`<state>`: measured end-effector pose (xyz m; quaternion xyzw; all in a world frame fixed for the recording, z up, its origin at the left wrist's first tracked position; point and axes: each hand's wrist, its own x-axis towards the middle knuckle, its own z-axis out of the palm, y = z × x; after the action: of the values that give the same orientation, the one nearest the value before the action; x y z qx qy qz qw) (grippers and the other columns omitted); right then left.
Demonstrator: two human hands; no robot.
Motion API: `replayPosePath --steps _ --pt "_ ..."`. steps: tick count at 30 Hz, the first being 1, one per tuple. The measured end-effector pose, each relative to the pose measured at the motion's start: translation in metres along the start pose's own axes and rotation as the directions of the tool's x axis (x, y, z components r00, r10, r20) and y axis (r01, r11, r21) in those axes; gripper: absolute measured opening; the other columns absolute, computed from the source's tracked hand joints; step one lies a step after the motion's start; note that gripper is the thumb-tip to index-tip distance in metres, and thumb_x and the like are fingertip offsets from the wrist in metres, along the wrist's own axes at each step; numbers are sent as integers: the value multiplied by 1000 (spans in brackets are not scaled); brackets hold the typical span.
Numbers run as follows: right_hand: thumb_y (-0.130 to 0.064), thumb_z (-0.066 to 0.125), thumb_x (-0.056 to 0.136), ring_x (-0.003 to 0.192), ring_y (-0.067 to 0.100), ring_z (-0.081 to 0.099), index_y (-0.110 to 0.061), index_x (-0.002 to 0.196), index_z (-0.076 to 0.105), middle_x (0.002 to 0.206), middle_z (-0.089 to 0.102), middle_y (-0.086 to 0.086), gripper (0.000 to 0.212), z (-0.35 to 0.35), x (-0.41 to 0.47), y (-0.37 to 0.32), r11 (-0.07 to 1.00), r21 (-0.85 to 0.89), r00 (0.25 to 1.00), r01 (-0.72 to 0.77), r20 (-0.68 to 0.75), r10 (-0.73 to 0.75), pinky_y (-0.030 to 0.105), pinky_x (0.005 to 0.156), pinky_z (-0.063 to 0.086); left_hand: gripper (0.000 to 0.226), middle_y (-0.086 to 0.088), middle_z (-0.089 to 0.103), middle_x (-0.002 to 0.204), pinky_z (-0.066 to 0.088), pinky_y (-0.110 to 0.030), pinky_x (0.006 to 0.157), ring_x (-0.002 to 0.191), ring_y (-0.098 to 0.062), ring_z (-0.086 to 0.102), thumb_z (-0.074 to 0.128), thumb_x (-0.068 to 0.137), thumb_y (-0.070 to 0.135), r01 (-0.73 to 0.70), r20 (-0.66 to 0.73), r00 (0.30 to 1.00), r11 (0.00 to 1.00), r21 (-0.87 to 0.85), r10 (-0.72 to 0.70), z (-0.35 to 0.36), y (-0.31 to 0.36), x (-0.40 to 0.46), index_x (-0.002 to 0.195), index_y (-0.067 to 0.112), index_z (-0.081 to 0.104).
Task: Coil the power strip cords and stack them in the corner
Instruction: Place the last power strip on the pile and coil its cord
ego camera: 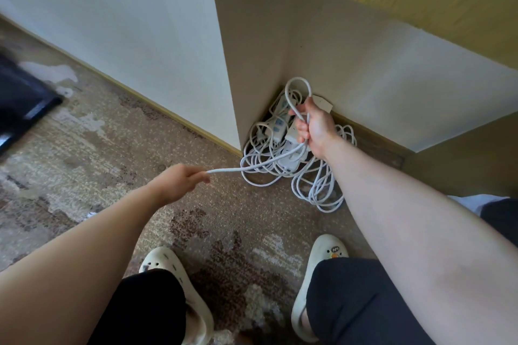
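A tangle of white cords (316, 185) and several white power strips (277, 122) lies on the carpet in the wall corner. My right hand (314, 129) hovers above the pile and grips a white cord, with one loop (297, 87) standing up out of its fist. From that fist the same cord (252, 166) runs left, stretched almost straight, to my left hand (185, 179), which pinches it between fingers and thumb at about the same height over the carpet.
The beige wall edge (224, 64) juts out just left of the pile. A dark object (19, 98) sits on the carpet at far left. My two feet in white clogs (319, 266) stand on the patterned carpet (117, 131) close to the pile.
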<state>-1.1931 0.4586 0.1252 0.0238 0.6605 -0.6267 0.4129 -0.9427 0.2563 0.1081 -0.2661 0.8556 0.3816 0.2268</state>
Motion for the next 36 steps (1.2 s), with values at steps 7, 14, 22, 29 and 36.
replayPosePath --steps 7,14,22,29,36 --pt "-25 43 106 46 8 37 0 92 64 63 56 5 35 32 -4 9 910 -393 989 133 107 -99 24 48 32 31 4 64 79 54 -39 71 74 -18 61 43 98 50 -252 118 968 859 446 223 31 82 3 90 27 61" --pt "-47 66 88 48 6 52 -23 67 61 46 57 -15 32 10 1 16 712 -681 968 172 -17 -250 27 54 42 28 4 63 79 52 -31 64 68 -14 59 40 101 40 -125 149 986 925 360 75 31 45 4 97 21 61" --pt "-26 73 88 64 6 55 -17 81 57 74 59 -6 20 10 1 11 741 -650 982 167 42 -184 24 59 39 21 5 62 72 43 -24 57 59 -12 53 55 94 40 40 117 991 986 164 -60 6 3 -3 89 26 69" --pt "-17 65 95 53 12 53 -9 86 57 65 57 2 15 36 -8 10 766 -615 965 189 259 -30 25 54 49 27 7 56 63 35 -28 50 61 -16 53 57 93 41 -220 -116 959 935 279 260 26 122 15 70 28 55" --pt "-16 55 101 51 17 64 -9 90 53 67 68 11 13 30 -11 11 789 -600 958 129 282 58 26 53 54 41 -1 52 60 28 -29 45 57 -22 49 69 84 45 32 -353 936 993 113 10 32 127 22 65 16 47"
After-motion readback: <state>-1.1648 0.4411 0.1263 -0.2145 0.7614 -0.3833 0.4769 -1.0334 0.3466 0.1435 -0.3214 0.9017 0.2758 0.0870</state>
